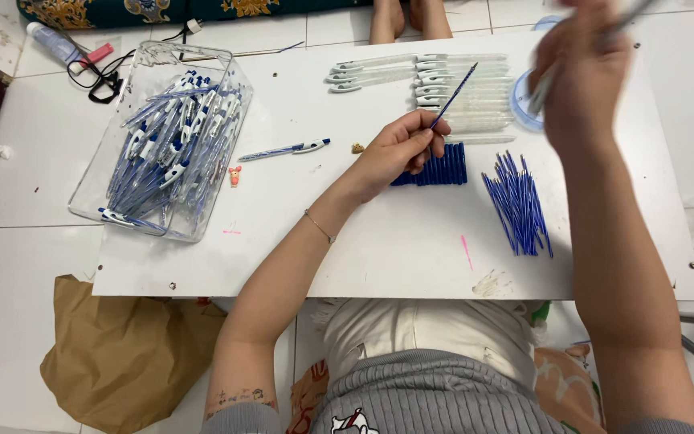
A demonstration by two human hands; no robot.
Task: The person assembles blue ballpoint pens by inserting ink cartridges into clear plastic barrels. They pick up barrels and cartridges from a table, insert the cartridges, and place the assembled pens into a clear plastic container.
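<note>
A thin blue ink refill (pixel 453 96) is pinched between the fingers of the left hand (pixel 399 153) near the middle of the white table (pixel 323 241), its tip aimed toward one o'clock. The right hand (pixel 584 76), blurred at two o'clock, is closed around a clear plastic pen barrel (pixel 541 90); the hands are held apart. A fan of loose blue refills (pixel 517 201) lies at four o'clock, a row of clear empty barrels (pixel 463 92) at twelve, a clear plastic box of finished pens (pixel 166 141) at nine. The refill would best be kept straight and lined up with the barrel's opening, so bending is avoided.
</note>
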